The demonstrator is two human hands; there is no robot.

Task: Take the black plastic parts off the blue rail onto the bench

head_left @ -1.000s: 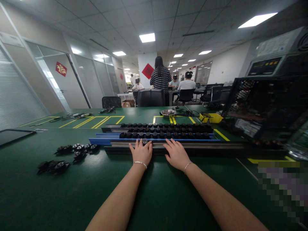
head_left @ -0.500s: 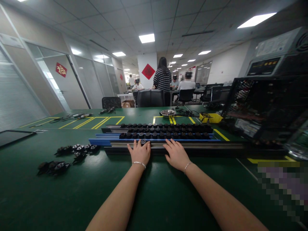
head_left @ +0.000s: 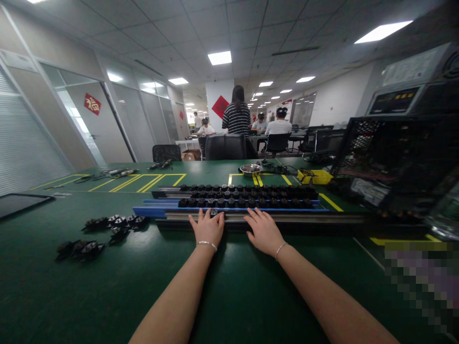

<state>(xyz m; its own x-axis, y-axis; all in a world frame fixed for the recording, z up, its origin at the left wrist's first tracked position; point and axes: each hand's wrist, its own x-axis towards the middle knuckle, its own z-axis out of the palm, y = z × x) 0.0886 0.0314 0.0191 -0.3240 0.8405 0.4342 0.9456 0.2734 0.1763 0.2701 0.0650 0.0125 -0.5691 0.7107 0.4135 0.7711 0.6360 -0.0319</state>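
My left hand (head_left: 208, 232) is at the front metal rail (head_left: 287, 216), its outer fingers spread over the edge. Between its index finger and thumb sits a small black part (head_left: 214, 211), partly hidden by the fingers. My right hand (head_left: 264, 231) rests farther right on the same rail, fingers stretched out and apart, holding nothing. Just behind lies a blue rail (head_left: 150, 210) with a row of black parts (head_left: 247, 203) standing along it. More rails with similar parts lie farther back. Loose black parts (head_left: 120, 221) are scattered left of the rails.
Another small group of black parts (head_left: 81, 249) lies nearer on the left. A metal bowl (head_left: 251, 169), cables and a yellow tray (head_left: 315, 177) stand behind the rails. An open computer case (head_left: 390, 162) bounds the right side. People are at desks beyond the green table (head_left: 118, 296).
Both hands keep nearly the same place on the front rail. In the background, the person in the striped top has shifted slightly left.
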